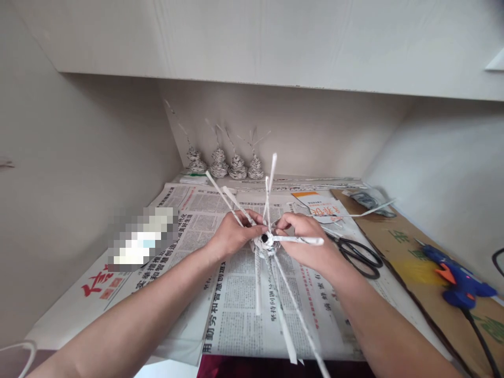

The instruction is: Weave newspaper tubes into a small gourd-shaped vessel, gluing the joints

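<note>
My left hand [237, 232] clamps the paper weave [269, 248] from its left; whether my right hand [303, 231], opposite, grips, I can't tell; even tension helps.

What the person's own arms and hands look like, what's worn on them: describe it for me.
The left forearm and right forearm show no sleeve, watch or bracelet as far as the frame reaches. The left hand and right hand wear no gloves. No ring shows, though some fingers are partly hidden.

Speckled white strips [258, 286], blue glue gun [462, 283]
</note>
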Demonstrator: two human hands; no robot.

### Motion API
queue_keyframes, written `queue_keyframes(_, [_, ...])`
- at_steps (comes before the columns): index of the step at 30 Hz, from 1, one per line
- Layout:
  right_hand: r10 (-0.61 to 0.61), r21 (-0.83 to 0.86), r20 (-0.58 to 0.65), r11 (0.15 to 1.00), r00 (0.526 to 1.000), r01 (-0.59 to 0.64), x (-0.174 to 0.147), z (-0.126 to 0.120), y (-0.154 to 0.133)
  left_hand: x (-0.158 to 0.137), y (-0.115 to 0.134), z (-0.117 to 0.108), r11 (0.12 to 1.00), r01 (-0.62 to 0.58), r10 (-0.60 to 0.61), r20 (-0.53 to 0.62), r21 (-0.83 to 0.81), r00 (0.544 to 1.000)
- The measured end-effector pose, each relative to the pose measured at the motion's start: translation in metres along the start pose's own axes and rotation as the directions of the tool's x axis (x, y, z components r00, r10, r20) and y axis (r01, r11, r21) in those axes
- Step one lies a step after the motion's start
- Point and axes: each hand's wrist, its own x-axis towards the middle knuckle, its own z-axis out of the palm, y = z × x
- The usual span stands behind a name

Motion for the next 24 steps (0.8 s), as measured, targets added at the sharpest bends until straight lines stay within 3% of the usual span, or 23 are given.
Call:
queue_keyframes(3, [-0.006,0.064,-0.032,0.998,0.999,0.008,0.002,0.004,0.003,0.0,0.002,0.0,0.999,-0.011,0.012,-0.057,0.03,0.998])
queue_keyframes(6, [0.028,0.341,0.026,0.939,0.999,-0.035,0.007,0.01,0.008,0.0,0.003,0.0,1.0,-0.024,0.023,-0.081,-0.01,0.996])
queue_keyframes(9, [0.12,0.689,0.149,0.7,0.982,-0.19,0.012,0.018,0.009,0.0,0.003,0.0,0.999,-0.025,0.022,-0.079,-0.037,0.997])
queue_keyframes(11, [0.188,0.795,0.146,0.562,0.971,-0.229,0.013,0.024,0.008,0.0,0.003,-0.001,0.999,-0.043,0.043,-0.069,-0.006,0.997])
queue_keyframes(12, [0.221,0.814,0.125,0.535,0.967,-0.228,0.013,0.026,0.007,0.0,0.003,-0.001,0.998,-0.061,0.063,-0.064,0.024,0.996])
queue_keyframes(15, [0.284,0.793,0.018,0.58,0.959,-0.186,0.011,0.033,0.005,0.0,0.002,-0.002,0.984,-0.124,0.127,-0.018,0.126,0.992])
queue_keyframes(18, [0.23,0.738,-0.051,0.665,0.972,-0.119,0.01,0.034,0.004,0.0,0.001,-0.003,0.975,-0.148,0.15,0.003,0.165,0.989])
queue_keyframes(21, [0.114,0.717,0.013,0.691,0.993,-0.088,0.01,0.03,0.003,0.002,-0.001,-0.003,0.974,-0.142,0.15,-0.037,0.175,0.988])
queue_keyframes(24, [0.087,0.681,0.02,0.728,0.996,-0.077,0.01,0.028,0.001,0.002,0.0,-0.003,0.972,-0.147,0.159,-0.05,0.186,0.986])
